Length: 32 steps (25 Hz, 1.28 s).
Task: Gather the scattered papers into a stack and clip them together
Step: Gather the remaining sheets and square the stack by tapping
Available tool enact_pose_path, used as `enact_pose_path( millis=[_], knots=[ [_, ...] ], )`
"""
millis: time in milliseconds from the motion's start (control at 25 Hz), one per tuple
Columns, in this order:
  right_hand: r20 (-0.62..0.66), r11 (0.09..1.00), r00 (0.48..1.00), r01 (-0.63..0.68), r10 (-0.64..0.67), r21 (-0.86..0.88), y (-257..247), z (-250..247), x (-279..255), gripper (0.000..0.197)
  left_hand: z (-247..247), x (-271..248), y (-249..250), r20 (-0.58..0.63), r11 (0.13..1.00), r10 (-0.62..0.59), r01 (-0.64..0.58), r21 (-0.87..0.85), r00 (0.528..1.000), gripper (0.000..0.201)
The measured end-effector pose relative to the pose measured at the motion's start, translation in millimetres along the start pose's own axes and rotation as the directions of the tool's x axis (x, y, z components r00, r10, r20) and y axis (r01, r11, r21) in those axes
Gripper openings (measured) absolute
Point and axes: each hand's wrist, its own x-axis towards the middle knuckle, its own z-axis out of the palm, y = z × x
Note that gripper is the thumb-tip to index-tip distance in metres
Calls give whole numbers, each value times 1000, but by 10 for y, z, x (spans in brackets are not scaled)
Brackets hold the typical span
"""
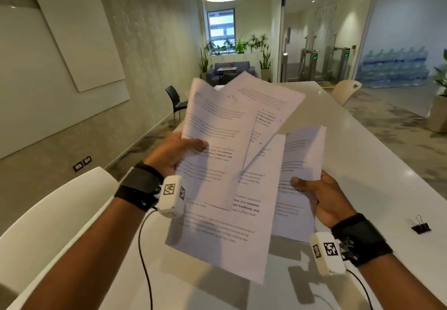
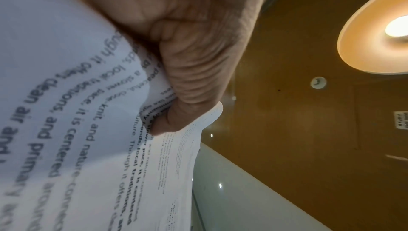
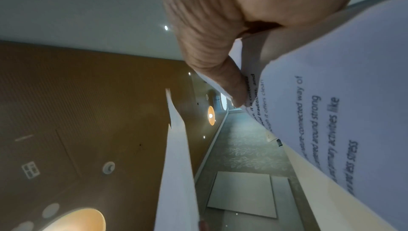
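Note:
Several printed white papers (image 1: 225,155) are fanned out unevenly and lifted above the white table (image 1: 362,155). My left hand (image 1: 179,152) grips the left sheets, thumb pressed on the top page. In the left wrist view the thumb (image 2: 189,77) pinches the papers (image 2: 77,130). My right hand (image 1: 314,196) holds the right-hand sheets (image 1: 302,164), thumb on top. The right wrist view shows that hand (image 3: 220,42) pinching the printed page (image 3: 342,112). A black binder clip (image 1: 420,225) lies on the table to the right of my right hand.
A white chair (image 1: 48,213) stands at my left, beside the table edge. A black chair (image 1: 176,102) and a cream chair (image 1: 346,91) sit farther along the table. Cables hang from both wrist cameras.

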Motion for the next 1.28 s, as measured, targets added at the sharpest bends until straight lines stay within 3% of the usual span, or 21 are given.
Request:
enact_pose_path(
  millis=[280, 440, 600, 680, 800, 880, 960, 1080, 1200, 1280],
  knots=[
    [66, 993, 997, -40, 33, 108, -50, 93, -44, 48, 615, 247, -847, 107, 977, -109, 126, -173, 988, 41],
    [121, 988, 991, -75, 59, 137, -78, 70, -71, 71, 914, 275, -1096, 100, 945, -169, 190, -268, 981, 30],
    [141, 981, 985, -119, 97, 156, -34, 24, -70, 97, 1090, 332, -1374, 167, 922, -239, 277, -269, 957, 78],
    [127, 966, 982, -165, 142, 198, -24, 13, -79, 95, 1150, 322, -1422, 195, 922, -271, 313, -227, 942, 61],
    [100, 946, 975, -217, 198, 240, -26, -1, -77, 56, 1231, 219, -1457, 269, 894, -332, 392, -215, 904, 28],
    [74, 937, 972, -234, 223, 258, -45, -9, -83, 46, 1261, 170, -1500, 293, 876, -350, 422, -233, 890, 22],
    [61, 934, 968, -251, 243, 254, -49, -20, -96, 55, 1271, 176, -1548, 272, 892, -353, 410, -191, 895, 19],
    [32, 933, 966, -255, 256, 252, -50, -83, -103, 61, 1245, 260, -1665, 212, 939, -285, 317, -137, 935, 53],
    [87, 921, 955, -297, 285, 252, -154, -141, -159, 54, 1234, 333, -1761, 155, 958, -173, 202, -205, 973, 51],
    [124, 945, 956, -283, 265, 165, -194, -180, -180, 50, 1263, 295, -1710, 124, 963, -86, 114, -245, 989, 59]
  ],
)
